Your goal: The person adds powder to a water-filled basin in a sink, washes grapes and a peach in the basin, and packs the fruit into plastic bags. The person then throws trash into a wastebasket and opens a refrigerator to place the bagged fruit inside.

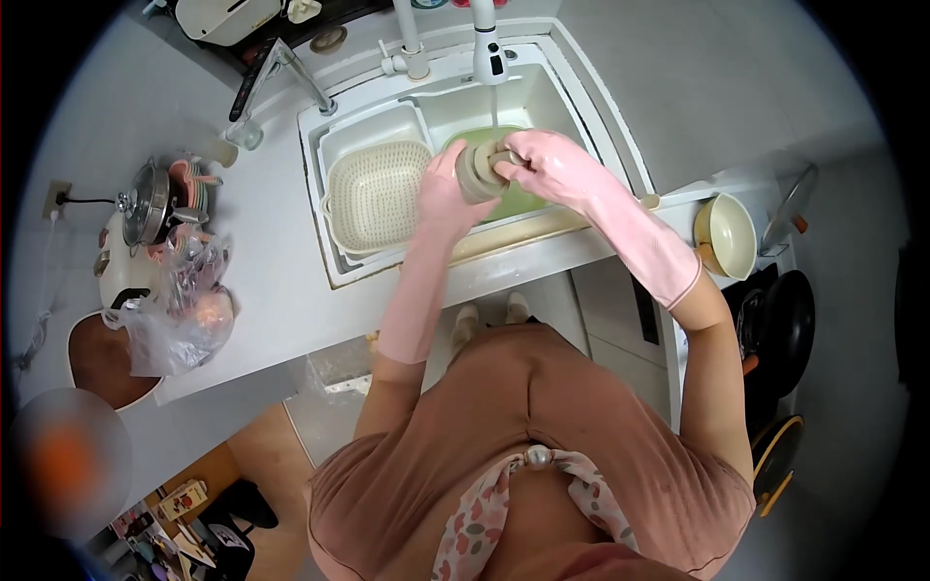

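Both hands wear long pink rubber gloves and are over the right basin of the white sink (pixel 320 208). My left hand (pixel 448 184) is wrapped round a small pale round container (pixel 477 178). My right hand (pixel 533 160) is closed at the container's mouth on something beige-grey, too small to make out. A thin stream of water falls from the white faucet (pixel 490 60) just behind my hands. Below them, a light green basin (pixel 523 203) sits in the sink, partly hidden by the gloves. A cream perforated basket (pixel 378 198) rests in the left basin.
A metal tap (pixel 308 79) stands at the sink's back left. On the left counter are a glass-lidded pot (pixel 147 203), plastic bags (pixel 179 324) and a brown-lined container (pixel 107 363). At the right are a cream bowl (pixel 728 237) and a black pan (pixel 790 334).
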Motion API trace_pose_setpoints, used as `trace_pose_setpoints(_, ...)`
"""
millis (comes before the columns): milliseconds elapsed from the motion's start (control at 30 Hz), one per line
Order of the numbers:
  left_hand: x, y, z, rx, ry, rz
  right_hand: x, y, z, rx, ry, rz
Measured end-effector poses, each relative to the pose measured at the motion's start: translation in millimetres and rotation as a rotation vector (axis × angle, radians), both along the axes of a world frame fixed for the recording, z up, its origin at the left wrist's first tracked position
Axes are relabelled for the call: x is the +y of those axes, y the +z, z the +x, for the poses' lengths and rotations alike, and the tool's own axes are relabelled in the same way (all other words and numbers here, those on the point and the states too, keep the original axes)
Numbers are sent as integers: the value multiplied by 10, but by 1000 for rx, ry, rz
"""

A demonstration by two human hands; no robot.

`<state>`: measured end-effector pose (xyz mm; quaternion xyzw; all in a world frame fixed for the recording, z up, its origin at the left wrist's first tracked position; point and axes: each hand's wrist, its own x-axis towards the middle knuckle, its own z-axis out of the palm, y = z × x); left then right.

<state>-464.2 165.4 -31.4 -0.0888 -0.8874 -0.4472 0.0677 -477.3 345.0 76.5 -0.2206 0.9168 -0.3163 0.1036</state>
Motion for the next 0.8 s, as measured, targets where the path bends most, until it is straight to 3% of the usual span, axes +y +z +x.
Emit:
trace_pose_setpoints(67, 15, -47, 15, 125, 33, -31, 11, -33, 28, -128, -79, -59)
trace_pose_setpoints(100, 11, -83, 17, 187, 47, -47, 16, -60, 37, -387, -206, -162)
trace_pose_setpoints(200, -76, -151, 1, -93, -40, 234, 75, -226, -1, -567, -409, -381)
trace_pose_setpoints(367, -151, -61, 59, -101, 43, 291, 237, -388, -67, -554, -643, -622)
trace_pose_setpoints(500, -289, -141, 24, -108, 139, 220, 203, -548, -182, -227, -599, -702)
trace_pose_setpoints(600, -371, -111, 59, -107, 143, 240, 244, -616, -282, 344, -28, 121)
trace_pose_setpoints(633, -392, -74, 82, -110, 150, 234, 255, -703, -339, 581, 81, 238)
trace_pose_setpoints(800, -515, -45, 138, -68, 88, 249, 207, -587, -203, 472, -106, 76)
